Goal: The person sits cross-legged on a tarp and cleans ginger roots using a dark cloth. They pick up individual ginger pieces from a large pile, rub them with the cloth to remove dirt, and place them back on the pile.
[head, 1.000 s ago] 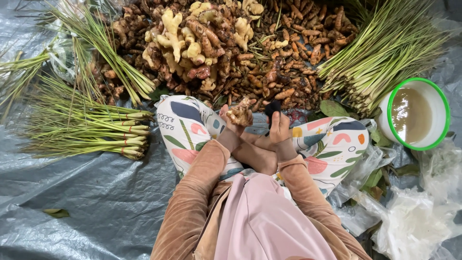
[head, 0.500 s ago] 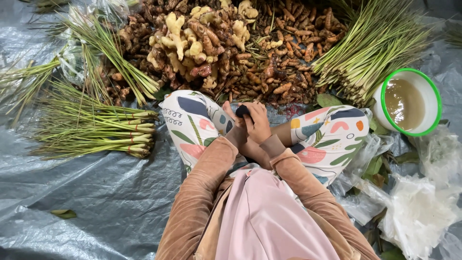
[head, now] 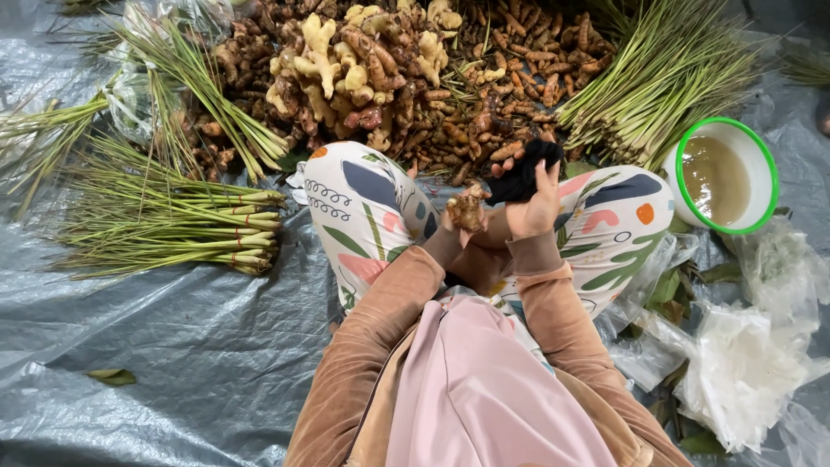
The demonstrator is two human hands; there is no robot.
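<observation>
Brown knobbly root piece (head: 468, 208) is sitting gripped in left hand (head: 458, 227), above lap; right hand (head: 534, 203) is clenching black cloth-like wad (head: 525, 169). Risk: root slipping w/ hard rubbing, dropping onto grey plastic sheet (head: 173, 346).

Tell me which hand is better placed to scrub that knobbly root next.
Probably the right hand: it already grips the black scrubbing pad, raised just beside the root. The left hand is occupied holding the knobbly root, so it looks suited only to steadying it.
</observation>
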